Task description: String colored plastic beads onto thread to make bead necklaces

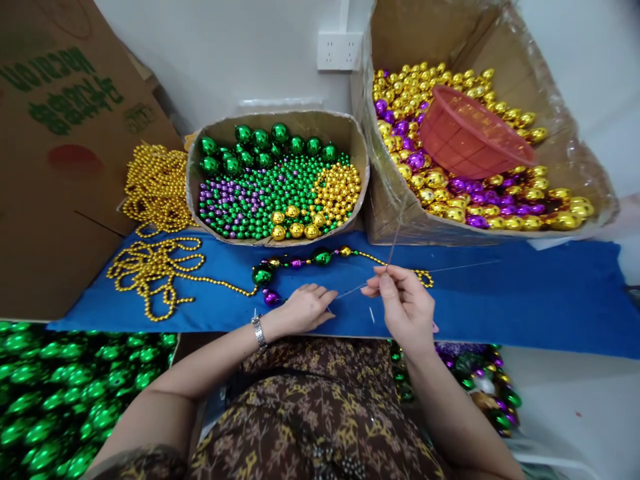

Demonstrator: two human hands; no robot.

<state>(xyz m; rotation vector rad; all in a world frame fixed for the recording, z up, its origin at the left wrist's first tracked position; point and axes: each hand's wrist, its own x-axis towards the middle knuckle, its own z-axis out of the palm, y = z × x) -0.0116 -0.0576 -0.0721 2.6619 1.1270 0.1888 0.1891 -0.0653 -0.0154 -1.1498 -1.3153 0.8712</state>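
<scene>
My left hand (311,307), a watch at its wrist, rests low over the blue cloth (510,303) with thumb and forefinger closed on a thin clear thread (353,291). That thread runs across to my right hand (404,301), whose fingertips pinch it. A thin strand stands up from the right fingertips; whether it is a needle or thread I cannot tell. Behind my hands lies a bead garland (297,263) of green, purple and gold beads, joined to gold bead chain (233,287). A small white stick (372,315) lies between my hands.
A carton (193,193) of small green, purple and gold beads stands behind the cloth. To its right, a larger box (400,223) holds gold and purple beads and a red basket (470,137). Gold chains (157,180) pile at left beside a tall cardboard box (60,220). Green beads (75,393) fill the lower left.
</scene>
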